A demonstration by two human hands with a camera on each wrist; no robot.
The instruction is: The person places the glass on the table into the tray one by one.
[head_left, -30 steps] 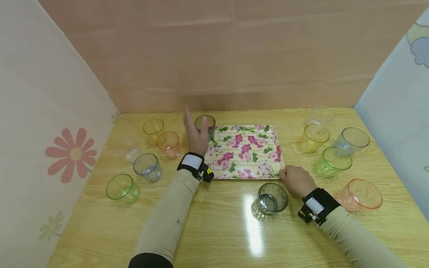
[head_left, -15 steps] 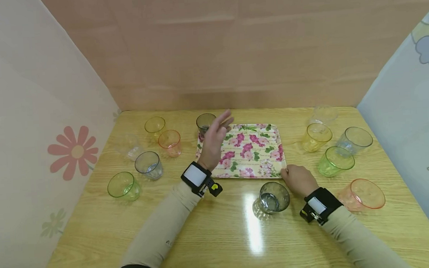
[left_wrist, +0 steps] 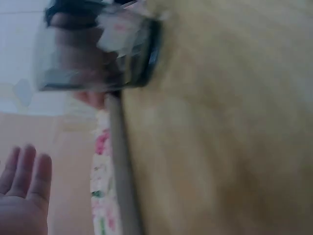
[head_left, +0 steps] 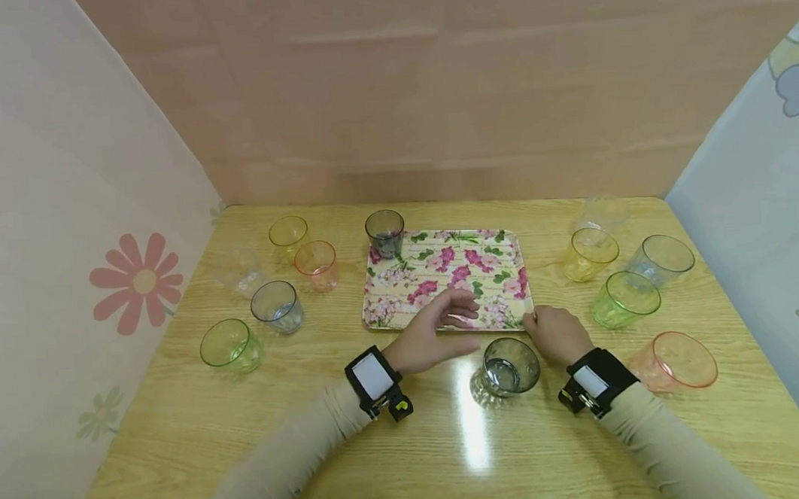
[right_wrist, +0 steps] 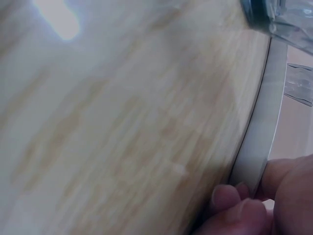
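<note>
A floral rectangular tray (head_left: 455, 277) lies on the table, with a dark grey glass (head_left: 385, 239) at its far left corner. My right hand (head_left: 558, 335) pinches the tray's near right corner; in the right wrist view its fingertips (right_wrist: 226, 197) curl at the pale tray rim (right_wrist: 264, 112). My left hand (head_left: 434, 334) reaches over the tray's front edge, fingers relaxed and apart from the thumb, holding nothing. Just right of its thumb stands a second dark grey glass (head_left: 511, 372), in front of the tray. That glass (left_wrist: 98, 54) looks blurred in the left wrist view.
To the left stand several glasses, among them a green glass (head_left: 230, 347), a bluish glass (head_left: 277, 309), a red glass (head_left: 316, 267) and a yellow glass (head_left: 289, 236). More stand right, including a green glass (head_left: 624, 299) and a red glass (head_left: 673, 362). Papered walls enclose the table.
My left hand has left the far grey glass, swinging right and back toward me across the tray to beside the near grey glass. The right hand stays at the tray corner.
</note>
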